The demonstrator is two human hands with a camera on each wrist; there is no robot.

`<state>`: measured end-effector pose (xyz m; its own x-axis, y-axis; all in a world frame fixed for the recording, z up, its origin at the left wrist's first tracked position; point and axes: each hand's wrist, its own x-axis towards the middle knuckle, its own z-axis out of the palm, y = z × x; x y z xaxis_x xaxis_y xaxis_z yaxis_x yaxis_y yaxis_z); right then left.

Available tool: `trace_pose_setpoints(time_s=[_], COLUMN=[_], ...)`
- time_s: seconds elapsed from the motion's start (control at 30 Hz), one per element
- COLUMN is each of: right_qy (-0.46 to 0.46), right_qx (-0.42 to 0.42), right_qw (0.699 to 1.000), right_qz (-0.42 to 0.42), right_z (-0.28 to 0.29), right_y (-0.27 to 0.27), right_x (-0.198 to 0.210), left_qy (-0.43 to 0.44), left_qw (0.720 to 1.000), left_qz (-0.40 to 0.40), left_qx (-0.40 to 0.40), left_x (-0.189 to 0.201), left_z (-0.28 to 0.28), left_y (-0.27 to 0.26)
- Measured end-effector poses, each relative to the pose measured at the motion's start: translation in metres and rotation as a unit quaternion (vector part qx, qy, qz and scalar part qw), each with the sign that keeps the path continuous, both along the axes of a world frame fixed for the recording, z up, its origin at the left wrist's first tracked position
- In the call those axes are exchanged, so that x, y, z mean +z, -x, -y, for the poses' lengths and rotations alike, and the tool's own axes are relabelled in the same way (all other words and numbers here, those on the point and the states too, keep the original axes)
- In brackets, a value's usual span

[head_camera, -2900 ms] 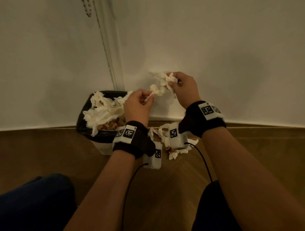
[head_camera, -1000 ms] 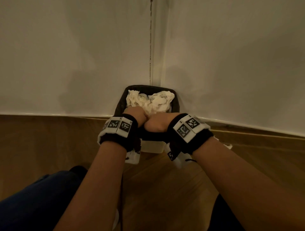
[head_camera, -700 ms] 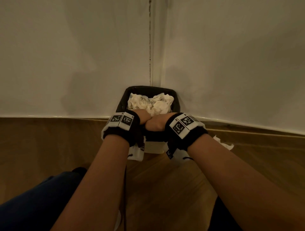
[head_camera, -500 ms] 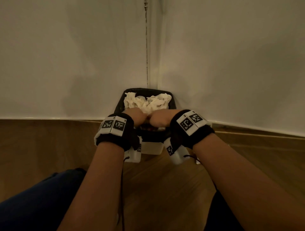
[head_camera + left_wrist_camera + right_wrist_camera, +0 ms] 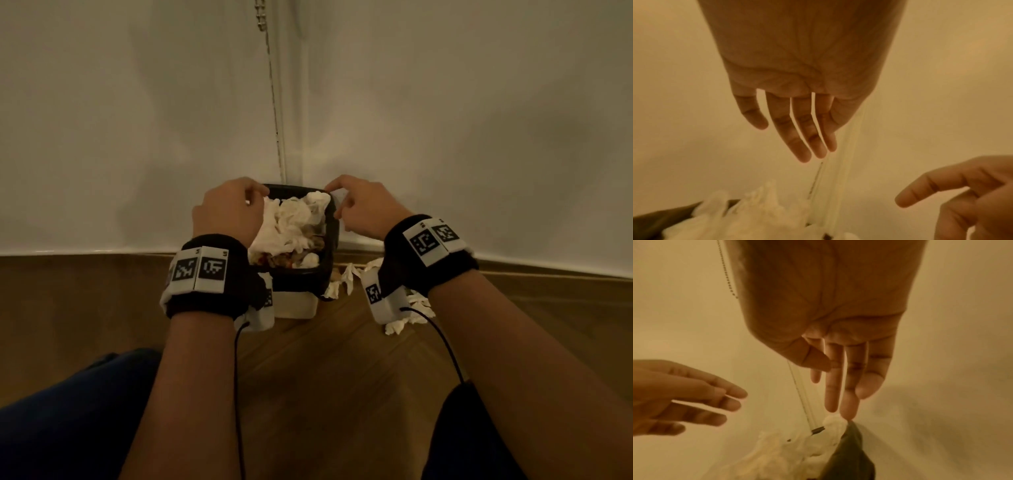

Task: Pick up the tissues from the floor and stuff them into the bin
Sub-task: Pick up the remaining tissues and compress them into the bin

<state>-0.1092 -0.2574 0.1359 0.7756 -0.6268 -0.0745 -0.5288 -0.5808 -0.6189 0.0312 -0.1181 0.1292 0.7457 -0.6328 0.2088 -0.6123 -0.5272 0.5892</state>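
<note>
Both hands are hanging empty over the bin (image 5: 327,240). The left hand (image 5: 227,212) is floating above the bin's left rim with its fingers (image 5: 797,138) loosely extended and slightly parted, holding nothing. The right hand (image 5: 364,209) is hovering over the right rim, also spread and relaxed; in the right wrist view its longest fingertips (image 5: 847,408) are sitting just above a puff of tissue at the rim, though whether they are touching it is hard to tell.

Below and between the 2 hands, the crumpled tissues in the bin (image 5: 291,222) are heaping up to the black liner's edge, with darker rubbish showing at the near side. Further out, the loose tissues on the floor (image 5: 346,281) are lying just right of the bin's base, partly hidden under the right wrist, against the skirting.

The step in hand looks like turning back for that remaining litter. Doing it well probably means sweeping the scraps into 1 bundle with the right hand, gripping them firmly, then pressing them down into the bin's centre so the mound is not spilling over the rim.
</note>
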Motion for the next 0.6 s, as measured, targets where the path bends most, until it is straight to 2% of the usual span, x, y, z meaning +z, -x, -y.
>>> trace_pose_setpoints(time_s=[0.17,0.27,0.4,0.5,0.6], right_qy=[0.016,0.023,0.044,0.048,0.029], right_qx=[-0.050,-0.068,-0.090,-0.072,-0.050], right_qw=[0.999,0.997,0.991,0.983,0.976], right_qz=[0.011,-0.015,-0.085,-0.160,-0.211], right_z=[0.030,0.048,0.067,0.076,0.078], right_y=[0.030,0.049,0.075,0.095,0.109], right_x=[-0.012,-0.028,-0.056,-0.076,-0.096], left_qy=[0.110,0.130,0.065,-0.026,-0.121], left_qw=[0.993,0.987,0.984,0.976,0.965], left_qz=[0.002,0.003,-0.010,-0.049,-0.073], left_qx=[-0.050,-0.095,-0.163,-0.208,-0.220], left_x=[0.008,-0.001,-0.034,-0.070,-0.113], left_z=[0.024,0.043,0.068,0.083,0.092], left_y=[0.034,0.064,0.104,0.126,0.138])
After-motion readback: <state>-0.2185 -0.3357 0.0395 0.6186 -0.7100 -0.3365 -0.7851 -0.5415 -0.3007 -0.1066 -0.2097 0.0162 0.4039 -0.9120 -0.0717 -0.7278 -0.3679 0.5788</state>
